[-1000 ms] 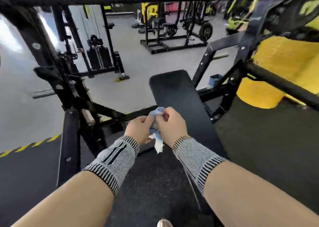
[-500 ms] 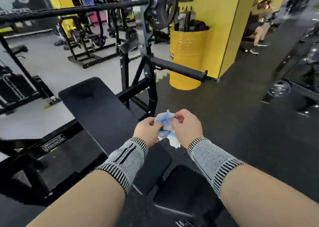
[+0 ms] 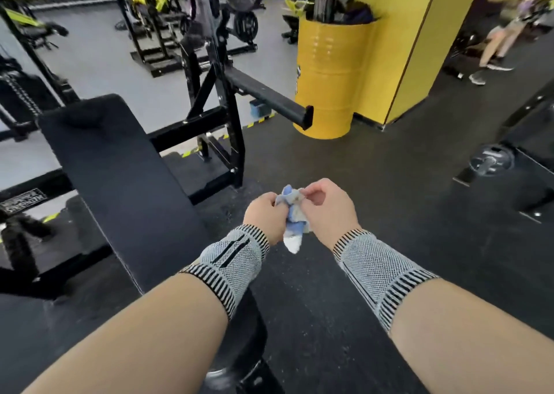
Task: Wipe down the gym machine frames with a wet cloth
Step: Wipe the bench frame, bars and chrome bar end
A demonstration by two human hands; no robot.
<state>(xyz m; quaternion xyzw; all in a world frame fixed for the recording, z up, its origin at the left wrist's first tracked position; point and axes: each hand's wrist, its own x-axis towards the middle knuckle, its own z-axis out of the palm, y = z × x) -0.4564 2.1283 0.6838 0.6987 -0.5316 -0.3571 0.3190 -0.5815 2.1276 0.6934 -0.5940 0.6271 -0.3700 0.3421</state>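
No legible text anywhere.

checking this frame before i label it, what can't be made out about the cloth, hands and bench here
All in the head view:
- Cloth: bunched between the left hand and right hand; its full size and wetness cannot be told.
- Fingertips of both hands: curled away, behind the knuckles and cloth.
- Bench pad: near end covered by the left forearm.
- Frame label: lettering too blurred to read.
- Person: upper body cut off by the top edge.
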